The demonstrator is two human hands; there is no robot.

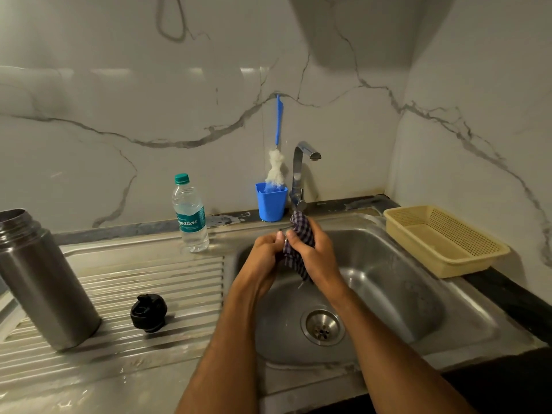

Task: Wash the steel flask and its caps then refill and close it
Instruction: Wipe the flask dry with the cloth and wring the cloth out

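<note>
- I see a steel sink [388, 294] set in a bench, with a ribbed drainboard [134, 294] to its left and a round drain [322, 327] in the bowl floor.
- The walls behind and to the right are white marble with grey veins; they meet in a corner at the right.
- The flask [41, 279] stands open-mouthed on the drainboard's far left, looking tilted in this wide view.
- A black cap [148, 312] lies on the ribs, right of the flask and apart from it.
- My left hand [264, 255] and right hand [313, 252] meet over the bowl, both curled around a checked cloth [300, 237]; a small metal piece shows between them, but I cannot tell what it is.
- The tap [300, 174] rises just behind the hands, spout pointing right.
- A blue cup [271, 201] stands left of the tap, and a blue-handled brush [277, 150] hangs on the wall with its white head in the cup.
- A water bottle [191, 213] with a green cap stands at the back of the drainboard.
- A yellow basket [445, 240] sits on the bench right of the sink.
</note>
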